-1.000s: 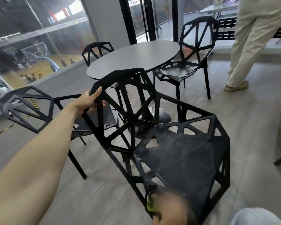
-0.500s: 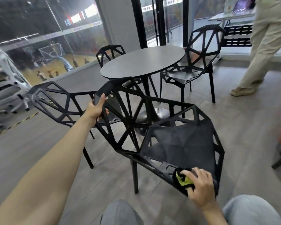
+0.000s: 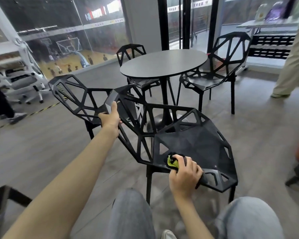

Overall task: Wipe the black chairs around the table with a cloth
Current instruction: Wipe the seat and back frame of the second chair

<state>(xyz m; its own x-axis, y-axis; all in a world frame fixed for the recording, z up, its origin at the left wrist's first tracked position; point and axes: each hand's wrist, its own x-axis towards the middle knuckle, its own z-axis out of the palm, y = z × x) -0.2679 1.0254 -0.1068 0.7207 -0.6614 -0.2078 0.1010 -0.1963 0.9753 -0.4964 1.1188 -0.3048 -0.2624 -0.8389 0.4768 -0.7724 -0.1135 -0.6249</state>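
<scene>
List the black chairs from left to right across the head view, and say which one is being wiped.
Left chair → held chair, left hand gripping its backrest, right hand pressing the cloth on its seat → right chair. The far chair overlaps, so it is omitted.

A black lattice-framed chair [image 3: 193,144] stands upright, its backrest gripped by the left hand [image 3: 110,117]; a yellow-green and black cloth [image 3: 173,162] lies bunched under the right hand [image 3: 185,175] on the seat's front edge.
</scene>
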